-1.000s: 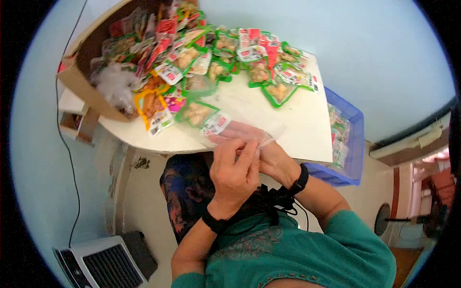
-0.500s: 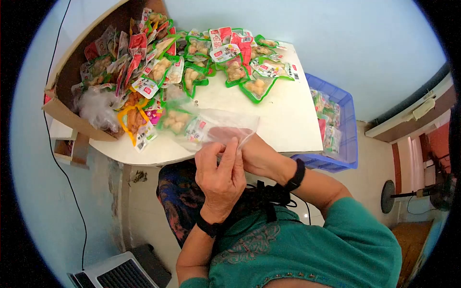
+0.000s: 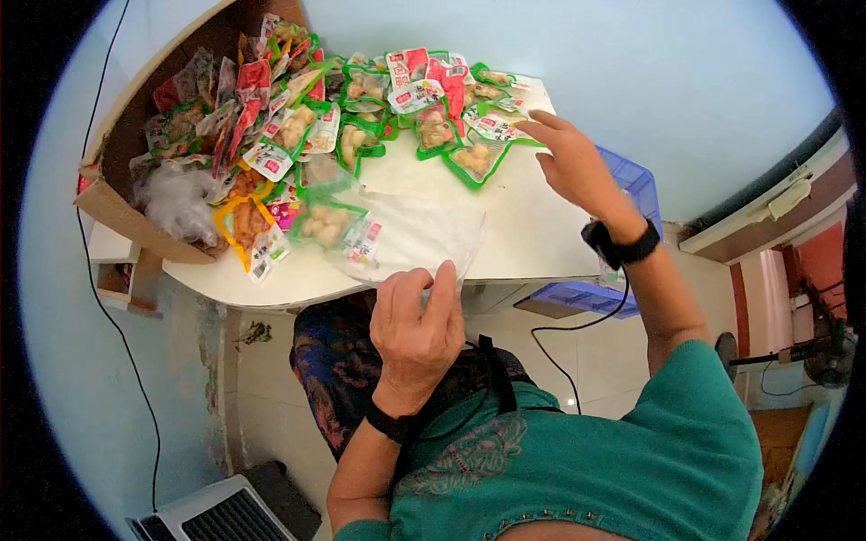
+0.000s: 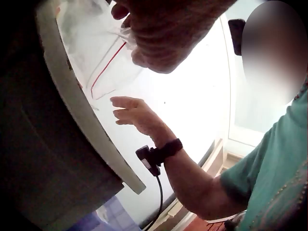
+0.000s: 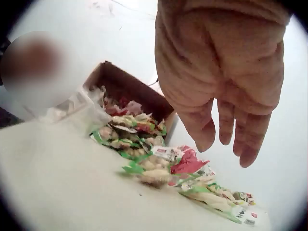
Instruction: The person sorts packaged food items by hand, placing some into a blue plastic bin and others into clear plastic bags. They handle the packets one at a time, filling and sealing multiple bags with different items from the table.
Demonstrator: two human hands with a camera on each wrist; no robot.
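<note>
My left hand (image 3: 415,325) pinches the edge of a clear plastic bag (image 3: 428,230) at the front edge of the table. Inside the bag, toward its left end, lies a green-edged snack packet (image 3: 329,224) with pale pieces and a white label. My right hand (image 3: 577,171) is off the bag, holding nothing, its fingers stretched out toward the right end of a pile of packets. Nearest its fingertips is a green and white packet (image 3: 494,124); another green-edged packet (image 3: 475,160) lies just in front. In the right wrist view the fingers (image 5: 252,139) hang above the pile.
A cardboard box (image 3: 135,212) full of red, green and yellow packets stands at the left, with a crumpled clear plastic bundle (image 3: 180,203) at its mouth. An orange-edged packet (image 3: 248,236) lies beside it. A blue crate (image 3: 636,180) sits beyond the table's right edge.
My right hand has come out of the clear bag and moved right and away from me, over to the packets. The left hand keeps hold of the bag, which now lies flatter.
</note>
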